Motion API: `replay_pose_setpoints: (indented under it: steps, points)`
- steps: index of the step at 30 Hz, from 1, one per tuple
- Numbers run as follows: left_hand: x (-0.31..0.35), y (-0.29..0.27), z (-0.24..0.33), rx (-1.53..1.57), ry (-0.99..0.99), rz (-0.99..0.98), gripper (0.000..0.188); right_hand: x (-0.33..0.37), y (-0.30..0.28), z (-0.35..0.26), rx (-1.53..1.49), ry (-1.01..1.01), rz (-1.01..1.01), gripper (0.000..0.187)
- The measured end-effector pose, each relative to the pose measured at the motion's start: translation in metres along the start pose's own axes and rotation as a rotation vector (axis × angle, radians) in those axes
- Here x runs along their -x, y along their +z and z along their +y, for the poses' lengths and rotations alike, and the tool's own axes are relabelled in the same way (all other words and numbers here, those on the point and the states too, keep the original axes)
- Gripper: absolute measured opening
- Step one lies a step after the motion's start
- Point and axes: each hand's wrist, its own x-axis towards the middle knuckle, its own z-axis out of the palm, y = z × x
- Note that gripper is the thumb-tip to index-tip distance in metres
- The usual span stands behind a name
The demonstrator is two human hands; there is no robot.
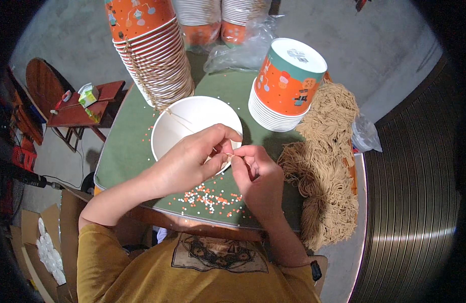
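Note:
A white paper bucket (167,127) lies tipped on the table in front of me, its open mouth facing up toward me. Pale tan cord (178,118) shows at its far left rim and runs inside. My left hand (190,156) reaches over the near right rim, thumb and fingers pinched together. Against it, my right hand (258,177) pinches at the same spot on the rim. A bit of tan cord shows between the fingertips; its end is hidden by them.
A tall stack of corded buckets (160,65) stands back left, and an upturned orange bucket stack (288,91) back right. Bundles of tan cord (326,166) cover the right edge. Orange and white dots (210,199) lie scattered near the front. Clear plastic wrap (238,56) lies behind.

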Motion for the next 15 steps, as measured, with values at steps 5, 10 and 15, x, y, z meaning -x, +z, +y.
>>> replay_pose_setpoints:
  steps: [5,10,15]
  points:
    - [0.0003,0.0056,0.0001,-0.004,0.072,0.074,0.032,-0.0011,0.003,0.006,0.012,-0.066,0.006,0.013]
    - [0.0009,0.003,0.0016,-0.097,0.091,0.058,0.036,-0.0011,0.0041,0.0081,-0.01,-0.04,-0.009,0.013]
    - [0.0039,0.0043,-0.0031,-0.098,0.12,0.062,0.028,0.0013,0.0037,0.0058,-0.212,0.1,-0.061,0.011]
